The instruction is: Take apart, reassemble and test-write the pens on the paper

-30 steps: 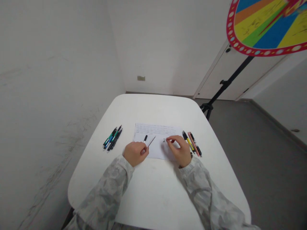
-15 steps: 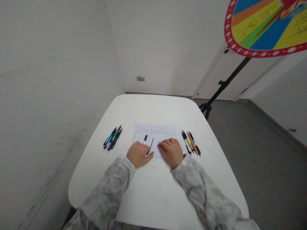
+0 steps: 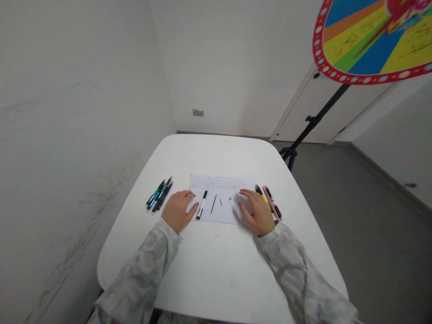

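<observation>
Fingers (image 3: 249, 194) parted and empty, our left hand (image 3: 177, 211) and right hand (image 3: 260, 214) flank a slim black-and-white plastic pen (image 3: 202, 204) below frame center, likely light, slick, best pinched mid-barrel.

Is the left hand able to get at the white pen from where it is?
Probably yes: the left hand looks open and holds nothing visible, and the white pen lies on the paper just to its right, with nothing visible between them.
</observation>
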Demonstrator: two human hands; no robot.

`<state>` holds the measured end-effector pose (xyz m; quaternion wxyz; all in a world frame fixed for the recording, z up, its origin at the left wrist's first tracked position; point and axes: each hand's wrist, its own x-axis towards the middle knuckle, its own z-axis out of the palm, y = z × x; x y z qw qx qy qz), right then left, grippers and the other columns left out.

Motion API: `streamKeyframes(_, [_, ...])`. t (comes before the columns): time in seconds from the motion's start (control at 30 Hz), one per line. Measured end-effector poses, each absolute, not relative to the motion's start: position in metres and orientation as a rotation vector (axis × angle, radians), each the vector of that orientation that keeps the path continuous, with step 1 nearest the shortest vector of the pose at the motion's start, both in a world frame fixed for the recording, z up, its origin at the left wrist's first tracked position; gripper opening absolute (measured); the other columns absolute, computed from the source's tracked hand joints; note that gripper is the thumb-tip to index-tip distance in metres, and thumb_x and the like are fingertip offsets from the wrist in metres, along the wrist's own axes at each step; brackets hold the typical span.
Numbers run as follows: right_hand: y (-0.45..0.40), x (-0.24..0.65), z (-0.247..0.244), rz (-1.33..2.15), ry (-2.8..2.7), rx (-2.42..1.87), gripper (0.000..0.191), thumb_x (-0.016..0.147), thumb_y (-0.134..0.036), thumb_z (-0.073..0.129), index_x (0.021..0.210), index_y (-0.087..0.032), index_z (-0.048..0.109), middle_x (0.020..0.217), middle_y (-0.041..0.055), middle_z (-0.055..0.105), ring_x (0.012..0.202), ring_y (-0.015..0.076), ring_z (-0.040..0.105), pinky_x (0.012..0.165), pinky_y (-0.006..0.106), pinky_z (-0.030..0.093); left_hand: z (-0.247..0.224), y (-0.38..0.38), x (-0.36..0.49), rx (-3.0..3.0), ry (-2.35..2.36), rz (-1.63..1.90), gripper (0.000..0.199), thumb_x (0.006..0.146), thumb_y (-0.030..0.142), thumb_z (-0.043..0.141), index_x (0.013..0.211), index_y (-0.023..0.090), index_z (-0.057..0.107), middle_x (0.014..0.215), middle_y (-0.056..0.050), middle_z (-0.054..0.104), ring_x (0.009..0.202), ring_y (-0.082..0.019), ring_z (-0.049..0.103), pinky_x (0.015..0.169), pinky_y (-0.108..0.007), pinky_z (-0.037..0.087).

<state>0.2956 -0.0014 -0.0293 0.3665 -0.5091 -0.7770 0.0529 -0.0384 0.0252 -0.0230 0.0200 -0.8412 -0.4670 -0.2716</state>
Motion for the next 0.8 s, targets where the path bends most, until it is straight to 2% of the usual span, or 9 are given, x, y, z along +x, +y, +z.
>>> streamKeyframes(0.1, [-0.002,0.311,-0.040,0.170,-2.086,-1.340,0.054,0.105,-0.037,0.055,0.156,-0.021,0.049,0.154,0.0182,0.059,0.144,0.0339,0.055,0.122,0.058,0.046,-0.036,0.024,-0.049,-2.642,-1.449,-0.805,0.032,0.104,0.035,0.059,0.133,0.021,0.064,0.140,-0.014,0.068,0.128,-0.030,0.064,0.111,-0.050,0.052])
streamKeyframes(0.23, [-0.002,0.317,-0.049,0.177,-2.167,-1.376,0.061,0.105,-0.041,0.055,0.162,-0.020,0.043,0.163,0.0183,0.051,0.152,0.0332,0.049,0.125,0.057,0.043,-0.044,0.021,-0.049,-2.708,-1.448,-0.712,0.041,0.105,0.039,0.057,0.142,0.021,0.060,0.149,-0.015,0.063,0.134,-0.032,0.061,0.116,-0.053,0.050])
streamKeyframes(0.6, [-0.001,0.313,-0.049,0.128,-2.215,-1.418,0.053,0.103,-0.039,0.059,0.152,-0.020,0.056,0.160,0.0163,0.056,0.148,0.0328,0.052,0.123,0.056,0.044,-0.040,0.021,-0.047,-2.729,-1.529,-0.639,0.041,0.105,0.037,0.058,0.141,0.019,0.061,0.151,-0.015,0.061,0.137,-0.031,0.058,0.118,-0.051,0.048])
streamKeyframes(0.8, [-0.003,0.306,-0.035,0.120,-2.206,-1.374,0.044,0.101,-0.036,0.062,0.142,-0.020,0.063,0.147,0.0169,0.065,0.135,0.0337,0.060,0.116,0.054,0.047,-0.027,0.019,-0.041,-2.707,-1.505,-0.672,0.038,0.104,0.036,0.059,0.139,0.019,0.062,0.147,-0.016,0.064,0.133,-0.031,0.061,0.116,-0.048,0.047])
